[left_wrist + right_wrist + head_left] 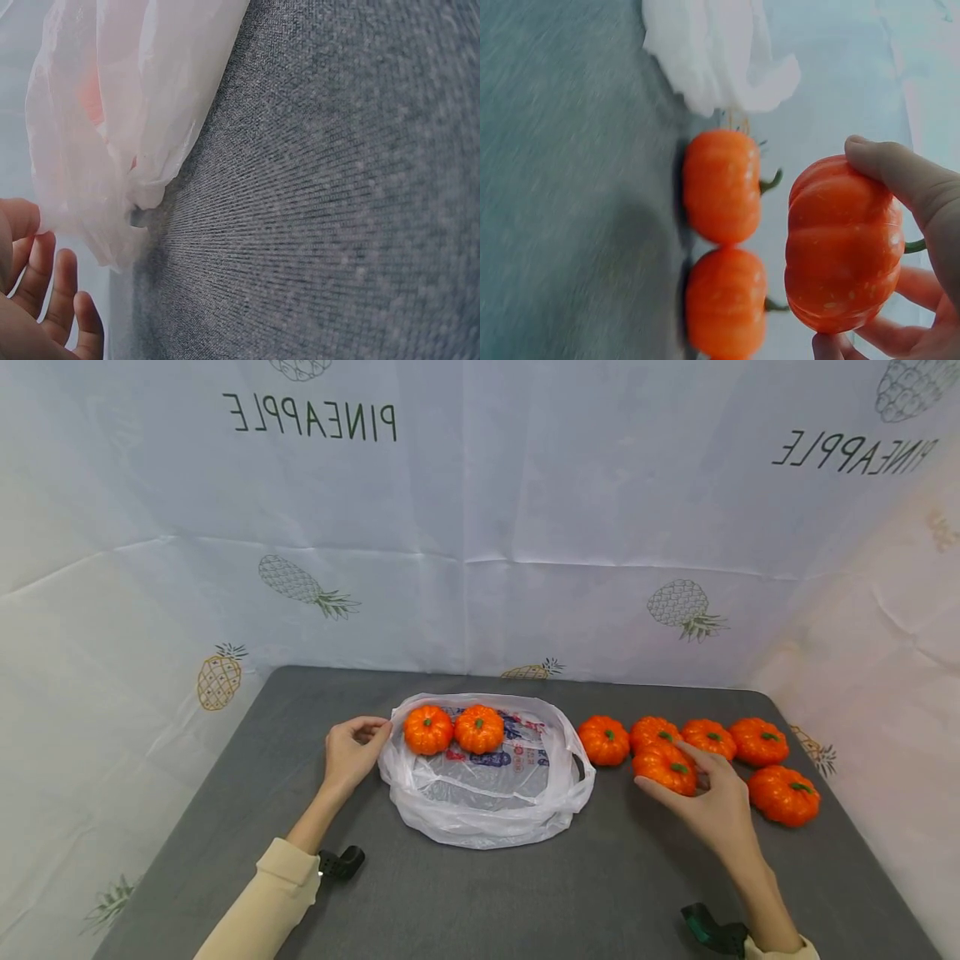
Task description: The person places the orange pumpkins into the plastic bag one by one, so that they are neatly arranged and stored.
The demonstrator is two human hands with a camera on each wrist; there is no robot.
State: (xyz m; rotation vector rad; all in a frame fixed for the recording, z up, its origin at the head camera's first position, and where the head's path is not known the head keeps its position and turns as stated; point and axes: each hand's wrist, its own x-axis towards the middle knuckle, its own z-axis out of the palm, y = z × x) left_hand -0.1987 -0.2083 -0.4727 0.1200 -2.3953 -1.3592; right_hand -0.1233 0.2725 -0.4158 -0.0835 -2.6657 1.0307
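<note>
A white plastic bag [480, 827] lies spread with its mouth open, and two small orange pumpkins [428, 730] sit side by side at the back of it. At the bag's left edge my left hand [352, 750] pinches the rim between thumb and forefinger; the left wrist view shows the other fingers apart from the plastic. My right hand [708, 797] grips another pumpkin [844, 244] by its sides, thumb on one side and fingers on the other. That pumpkin is raised off the table, its green stem toward the palm.
Right of the bag, several more pumpkins stand on the grey table [517, 902]; the nearest to the bag is one pumpkin [603, 741], and another pumpkin [783, 796] sits closer to the right edge. A pineapple-print curtain [480, 527] hangs behind the table.
</note>
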